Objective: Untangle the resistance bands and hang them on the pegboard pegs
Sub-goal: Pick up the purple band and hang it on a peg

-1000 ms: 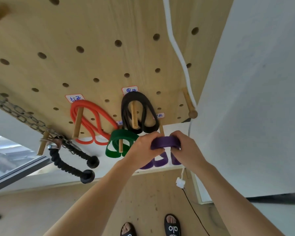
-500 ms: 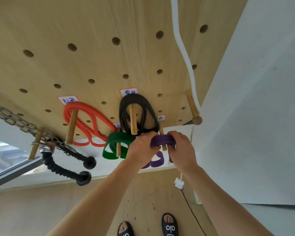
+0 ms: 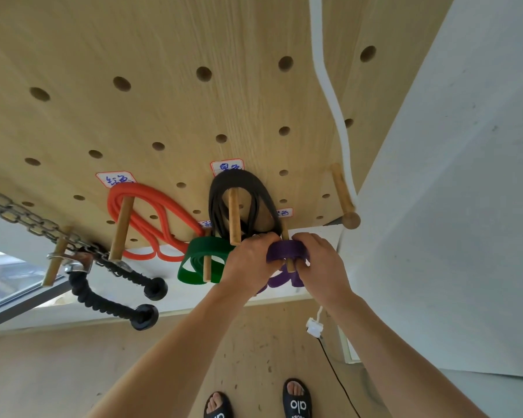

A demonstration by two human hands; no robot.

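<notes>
While both your hands meet low on the pegboard, the purple band sits between them, looped over a short wooden peg whose tip pokes out below the band. Your left hand closes its grip on the band's left end, fingers curled over the top edge. Your right hand pinches the right end, fingertips hooked on the band just beside the peg. More purple loops hang down beneath your hands. Just left, the green band hangs on its own peg, the black band above it, and the orange band further left. A black rope handle dangles from a chain at far left.
</notes>
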